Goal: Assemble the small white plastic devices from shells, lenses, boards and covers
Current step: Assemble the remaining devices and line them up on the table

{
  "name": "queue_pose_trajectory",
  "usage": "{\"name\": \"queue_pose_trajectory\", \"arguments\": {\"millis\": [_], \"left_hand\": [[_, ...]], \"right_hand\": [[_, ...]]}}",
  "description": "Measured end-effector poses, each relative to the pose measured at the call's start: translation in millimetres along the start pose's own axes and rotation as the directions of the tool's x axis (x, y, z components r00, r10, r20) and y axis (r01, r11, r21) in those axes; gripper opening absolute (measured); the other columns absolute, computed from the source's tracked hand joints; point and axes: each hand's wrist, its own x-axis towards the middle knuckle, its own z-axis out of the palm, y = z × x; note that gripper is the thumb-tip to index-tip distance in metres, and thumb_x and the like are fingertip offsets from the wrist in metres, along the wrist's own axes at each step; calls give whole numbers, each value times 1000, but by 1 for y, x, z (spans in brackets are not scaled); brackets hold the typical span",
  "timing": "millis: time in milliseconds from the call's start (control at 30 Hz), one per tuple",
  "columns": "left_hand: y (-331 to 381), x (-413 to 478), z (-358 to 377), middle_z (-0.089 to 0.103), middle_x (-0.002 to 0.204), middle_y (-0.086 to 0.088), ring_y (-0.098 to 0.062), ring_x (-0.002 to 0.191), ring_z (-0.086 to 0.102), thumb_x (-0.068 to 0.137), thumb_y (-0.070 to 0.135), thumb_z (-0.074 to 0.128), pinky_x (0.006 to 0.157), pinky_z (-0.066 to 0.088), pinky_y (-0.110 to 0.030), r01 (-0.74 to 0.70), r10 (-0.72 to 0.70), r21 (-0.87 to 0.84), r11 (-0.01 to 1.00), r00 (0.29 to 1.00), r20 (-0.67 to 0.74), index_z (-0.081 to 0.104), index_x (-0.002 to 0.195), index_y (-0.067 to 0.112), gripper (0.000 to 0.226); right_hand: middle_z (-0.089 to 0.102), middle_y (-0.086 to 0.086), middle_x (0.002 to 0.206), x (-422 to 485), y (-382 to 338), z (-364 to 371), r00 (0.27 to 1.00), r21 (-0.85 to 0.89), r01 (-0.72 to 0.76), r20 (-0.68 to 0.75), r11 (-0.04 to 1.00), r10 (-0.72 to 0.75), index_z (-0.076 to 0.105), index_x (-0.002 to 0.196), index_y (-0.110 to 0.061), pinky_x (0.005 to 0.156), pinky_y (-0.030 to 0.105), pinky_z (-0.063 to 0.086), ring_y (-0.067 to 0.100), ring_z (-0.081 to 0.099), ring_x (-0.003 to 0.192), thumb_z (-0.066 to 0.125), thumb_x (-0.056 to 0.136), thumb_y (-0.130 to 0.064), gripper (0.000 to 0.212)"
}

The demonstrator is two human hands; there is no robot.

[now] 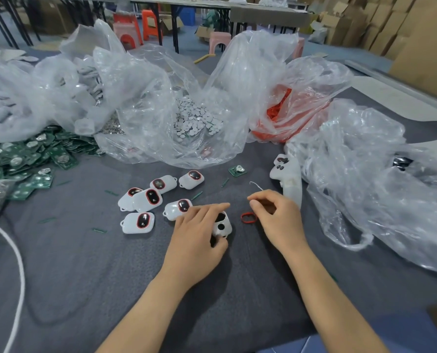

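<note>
My left hand [197, 233] gripped an empty shell [222, 226]. My right hand [278, 217] hovered with fingers curled beside the red ring [248, 217]; I could not tell whether it held anything. Probable next step: seat the ring squarely in the shell opening.

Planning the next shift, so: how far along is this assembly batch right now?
Done: six white devices lie grouped on the cloth. In hand: the left hand grips a white shell; a red ring lies by the right hand. Left: plenty, judging by the pile of green boards, stacked shells and full bags.
</note>
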Motion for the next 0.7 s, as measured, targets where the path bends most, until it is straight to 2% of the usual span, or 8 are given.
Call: {"name": "queue_pose_trajectory", "arguments": {"millis": [100, 167, 267, 400, 467, 600, 700], "left_hand": [[0, 0, 0, 49, 134, 19, -8, 127, 37, 78, 12, 57, 100, 23, -23, -13, 13, -25, 1000, 1000, -3, 44, 135, 33, 62], [0, 1, 0, 52, 132, 14, -11, 125, 41, 78, 8, 58, 102, 26, -25, -3, 1, -68, 998, 1000, -30, 48, 134, 29, 60], [-1, 1, 0, 54, 128, 9, -14, 121, 45, 81, 10, 60, 106, 29, -29, 9, -17, -120, 993, 998, -63, 50, 132, 26, 54], [-2, 1, 0, 56, 125, 10, -14, 118, 48, 82, 19, 66, 104, 30, -25, 22, -30, -130, 991, 998, -58, 50, 132, 26, 53], [-2, 1, 0, 57, 125, 11, -11, 119, 49, 82, 20, 68, 103, 32, -25, 27, -33, -142, 989, 999, -41, 49, 133, 27, 56], [-1, 1, -1, 57, 125, 15, -2, 118, 48, 81, 19, 68, 100, 32, -20, 16, -21, -157, 987, 999, -32, 48, 133, 29, 57], [0, 1, -2, 55, 122, 17, -3, 114, 49, 80, 14, 68, 99, 36, -26, -8, 2, -162, 987, 999, -37, 52, 129, 31, 54]], "right_hand": [[68, -6, 91, 2, 3, -3, 999, -61, 33, 15, 998, -32, 73, 89, -14, 79, 7, 42, 8, 60, 88, 69, 83, -7, 10], [64, -6, 102, 1, 6, -3, 990, -167, 105, 111, 980, -87, 73, 96, -13, 88, 1, 32, 5, 52, 102, 74, 79, -10, 17], [58, -3, 116, 0, 10, -4, 972, -246, 157, 208, 956, -106, 71, 99, -12, 91, -6, 15, 1, 39, 114, 76, 77, -13, 23], [56, -4, 121, 2, 11, -8, 960, -227, 170, 256, 959, -109, 63, 85, -15, 102, 7, 16, 8, 34, 129, 77, 77, -12, 16], [57, -8, 115, 1, 10, -8, 955, -219, 206, 259, 954, -147, 60, 78, -18, 99, 4, 16, 10, 35, 127, 78, 75, -9, 20], [63, -5, 94, -1, 6, -5, 950, -223, 288, 191, 931, -248, 62, 70, -13, 85, 6, 29, 15, 47, 100, 82, 68, -7, 20], [63, -4, 88, -3, 4, -5, 949, -205, 300, 163, 932, -270, 63, 67, -12, 79, 10, 34, 14, 49, 91, 83, 69, -10, 20]]}}
